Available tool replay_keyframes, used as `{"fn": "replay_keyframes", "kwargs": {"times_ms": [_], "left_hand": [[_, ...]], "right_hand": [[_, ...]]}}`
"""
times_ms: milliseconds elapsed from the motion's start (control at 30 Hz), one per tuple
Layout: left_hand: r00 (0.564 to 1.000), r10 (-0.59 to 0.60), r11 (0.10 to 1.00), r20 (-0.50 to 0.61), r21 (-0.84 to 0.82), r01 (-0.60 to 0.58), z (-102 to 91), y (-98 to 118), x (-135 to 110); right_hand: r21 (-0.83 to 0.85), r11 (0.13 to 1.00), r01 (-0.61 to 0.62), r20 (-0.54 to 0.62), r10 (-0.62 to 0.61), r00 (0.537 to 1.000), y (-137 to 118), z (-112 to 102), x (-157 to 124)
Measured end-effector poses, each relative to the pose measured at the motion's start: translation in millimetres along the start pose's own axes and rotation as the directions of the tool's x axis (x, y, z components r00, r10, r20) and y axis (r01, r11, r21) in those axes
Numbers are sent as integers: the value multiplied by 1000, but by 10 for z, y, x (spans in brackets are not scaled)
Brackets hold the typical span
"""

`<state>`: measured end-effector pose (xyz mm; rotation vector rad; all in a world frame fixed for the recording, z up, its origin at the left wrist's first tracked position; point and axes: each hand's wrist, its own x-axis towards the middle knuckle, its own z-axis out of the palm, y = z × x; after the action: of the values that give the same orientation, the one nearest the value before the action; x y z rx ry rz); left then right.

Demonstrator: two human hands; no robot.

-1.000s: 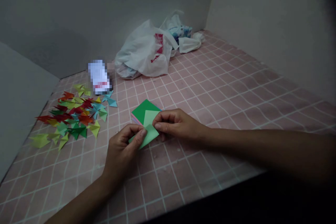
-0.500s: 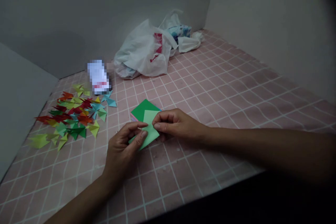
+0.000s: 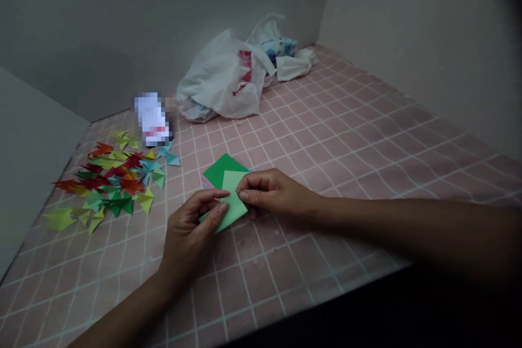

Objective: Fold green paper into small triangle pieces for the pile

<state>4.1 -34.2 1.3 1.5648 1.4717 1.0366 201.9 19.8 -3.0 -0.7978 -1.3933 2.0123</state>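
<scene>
A light green sheet of origami paper (image 3: 233,211) is held between my two hands over the table. My left hand (image 3: 196,223) grips its lower left part, thumb on top and the other fingers partly hidden. At the right edge, my right hand (image 3: 271,190) pinches the paper between thumb and forefinger. Just behind lies a stack of coloured paper (image 3: 223,166), dark green on top with pink and blue edges peeking out. Off to the left, several small folded paper pieces (image 3: 118,201) in red, orange, yellow, green and blue lie in a loose pile.
A lit phone (image 3: 153,118), its screen blurred, stands behind the folded pieces. White plastic bags (image 3: 222,79) and a blue patterned packet (image 3: 281,48) sit against the back wall. A pink checked cloth (image 3: 326,136) covers the table, with walls on several sides.
</scene>
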Motion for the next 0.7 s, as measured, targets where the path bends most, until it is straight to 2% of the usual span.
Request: {"fn": "replay_keyframes", "kwargs": {"times_ms": [367,700], "left_hand": [[1000,-23,1000,0,14,23,5,3,0],[1000,1,999,-6,48,-1,-3,3,2]], "right_hand": [[-24,1000,10,-5,-10,1000,5,-2,-1],[-18,1000,2,-5,-3,1000,2,-6,1]]}}
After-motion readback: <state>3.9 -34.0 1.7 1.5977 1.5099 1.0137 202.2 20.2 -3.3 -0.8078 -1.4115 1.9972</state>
